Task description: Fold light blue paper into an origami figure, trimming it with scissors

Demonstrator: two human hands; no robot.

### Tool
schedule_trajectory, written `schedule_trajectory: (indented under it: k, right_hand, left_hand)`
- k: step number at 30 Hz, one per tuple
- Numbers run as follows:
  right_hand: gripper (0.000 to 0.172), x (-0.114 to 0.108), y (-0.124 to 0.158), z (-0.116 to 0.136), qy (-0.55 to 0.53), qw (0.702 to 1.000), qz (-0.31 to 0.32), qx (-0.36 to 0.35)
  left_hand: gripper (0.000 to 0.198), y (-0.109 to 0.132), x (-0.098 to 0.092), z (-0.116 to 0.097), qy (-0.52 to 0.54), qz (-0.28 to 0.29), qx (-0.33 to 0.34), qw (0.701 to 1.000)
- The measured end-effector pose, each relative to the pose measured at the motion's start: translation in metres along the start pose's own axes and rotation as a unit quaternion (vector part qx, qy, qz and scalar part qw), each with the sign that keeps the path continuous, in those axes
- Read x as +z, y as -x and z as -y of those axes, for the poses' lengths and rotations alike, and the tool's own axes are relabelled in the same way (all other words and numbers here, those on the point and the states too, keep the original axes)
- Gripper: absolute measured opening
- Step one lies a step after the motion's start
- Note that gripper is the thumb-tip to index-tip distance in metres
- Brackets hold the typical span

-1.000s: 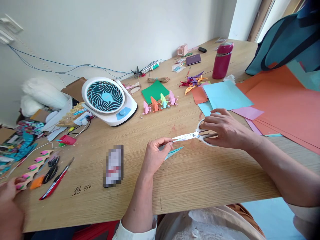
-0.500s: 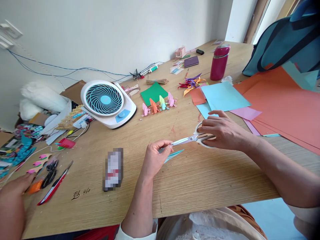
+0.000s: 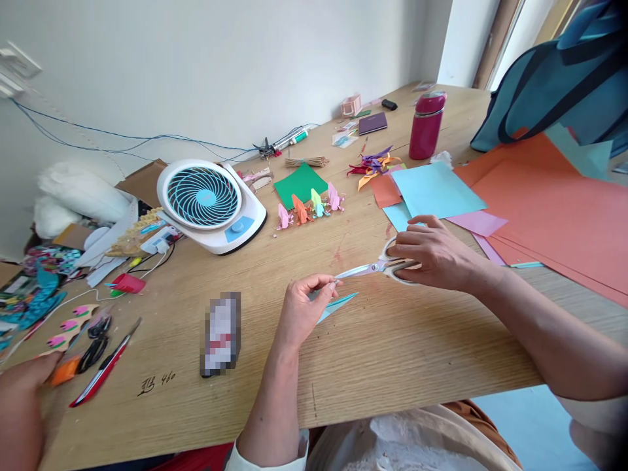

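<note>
My left hand (image 3: 309,309) is closed in a pinch on a folded piece of light blue paper (image 3: 338,305), whose narrow point sticks out to the right over the table. My right hand (image 3: 436,255) holds a pair of scissors (image 3: 364,270) by the white handles, fingers through the loops. The scissors' blades lie nearly together and point left, with their tips right at my left fingertips. What exactly sits between the tips is hidden by the fingers. Beyond my hands stands a row of several small folded paper figures (image 3: 300,209) in pink, orange and green.
A white fan (image 3: 239,226) stands left of the paper figures. To the right are light blue sheets (image 3: 439,190), large orange sheets (image 3: 564,216) and a magenta bottle (image 3: 426,131). A red utility knife (image 3: 105,366) lies at left, near another person's hand (image 3: 42,369).
The scissors' blades have come closer together at my left fingertips. Both hands keep nearly the same place. The view has shifted slightly.
</note>
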State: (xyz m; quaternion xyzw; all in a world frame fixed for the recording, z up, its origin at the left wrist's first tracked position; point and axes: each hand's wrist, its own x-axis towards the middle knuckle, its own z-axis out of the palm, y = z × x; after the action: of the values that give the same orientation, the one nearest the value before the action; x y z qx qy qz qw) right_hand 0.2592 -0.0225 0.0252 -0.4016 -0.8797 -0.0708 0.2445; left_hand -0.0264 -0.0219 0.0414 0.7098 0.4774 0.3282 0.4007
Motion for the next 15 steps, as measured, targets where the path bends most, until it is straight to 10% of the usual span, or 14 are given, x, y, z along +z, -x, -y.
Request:
schedule_trajectory:
  k: [15]
  right_hand:
    - [0.019,0.01,-0.006,0.015,-0.067,0.994,-0.001,0.089]
  left_hand:
    - [0.014,-0.004,0.01,0.005,0.189,-0.065,-0.062,0.978]
